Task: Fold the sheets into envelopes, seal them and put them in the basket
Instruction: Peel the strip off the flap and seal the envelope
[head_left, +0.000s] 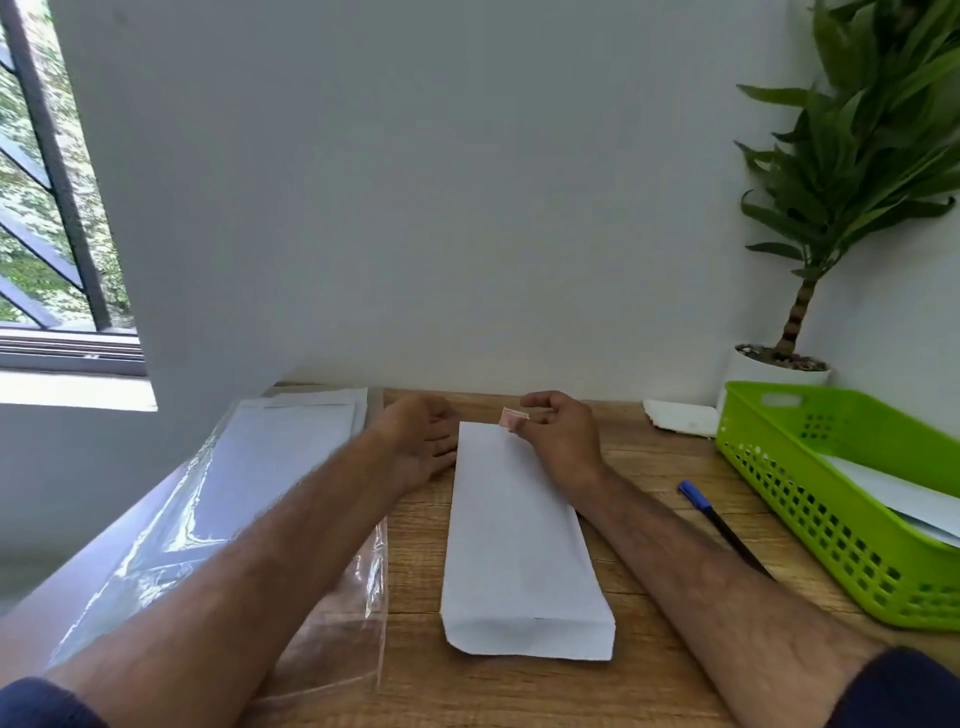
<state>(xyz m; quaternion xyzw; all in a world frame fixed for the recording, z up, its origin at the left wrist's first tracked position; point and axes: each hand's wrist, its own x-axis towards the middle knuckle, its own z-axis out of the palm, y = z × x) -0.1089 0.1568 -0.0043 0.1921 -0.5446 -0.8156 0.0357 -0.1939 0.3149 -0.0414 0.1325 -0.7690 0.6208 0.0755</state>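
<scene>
Now the left hand lies with loose, empty fingers beside the folded envelope on the tabletop, while the right hand pinches a small pinkish strip at its far end.

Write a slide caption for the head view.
Right hand holds a small sticker over a folded envelope; green basket waits nearby.

Matt paper envelope, wood-grain table, glossy plastic basket
</scene>
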